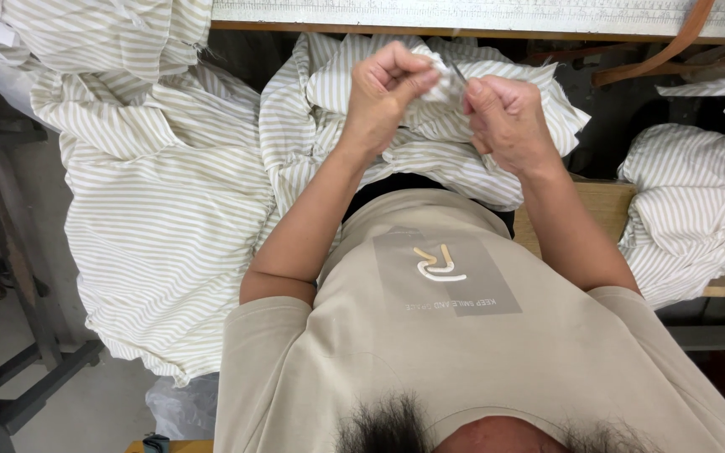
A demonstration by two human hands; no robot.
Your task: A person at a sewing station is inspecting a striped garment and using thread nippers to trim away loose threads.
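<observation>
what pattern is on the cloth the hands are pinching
The cloth pinched by the left hand and right hand has thin beige-and-white stripes, clearest in the head view.

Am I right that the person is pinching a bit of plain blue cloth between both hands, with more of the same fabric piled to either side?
Not quite: the head view shows the cloth is white with pale beige stripes, not plain blue. Both the left hand and right hand do pinch it, and the striped piles lie to either side.

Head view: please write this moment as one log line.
left hand: pinches striped cloth | right hand: holds thin metal tool at cloth | more striped cloth piled left and right
</observation>
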